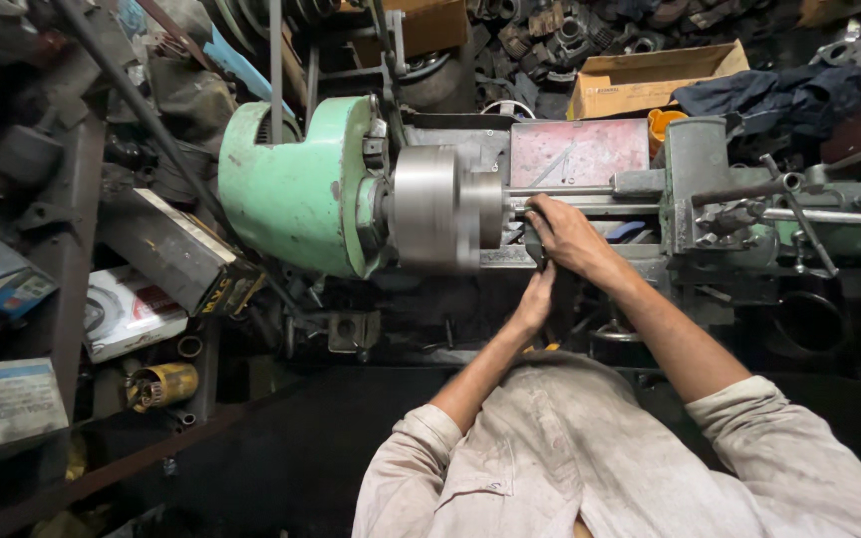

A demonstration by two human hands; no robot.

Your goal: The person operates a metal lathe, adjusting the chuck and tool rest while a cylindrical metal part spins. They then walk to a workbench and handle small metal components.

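Note:
A green lathe headstock (pixel 296 184) carries a large silver chuck (pixel 435 209), blurred as if spinning. My right hand (pixel 565 237) reaches over the lathe bed just right of the chuck, its fingers curled around a dark part at the tool area. Beneath it my left hand (pixel 535 299) stretches up, fingers touching the same dark part from below. A thin metal bar (pixel 560 191) runs from the chuck toward the grey tailstock (pixel 700 184). What exactly the fingers grip is hidden by the hands.
Levers and handles (pixel 799 214) stick out at the right. Cardboard boxes (pixel 650 80) and a dark cloth (pixel 769 95) lie behind the lathe. Boxes, a yellow can (pixel 161 384) and metal scrap crowd shelves at the left.

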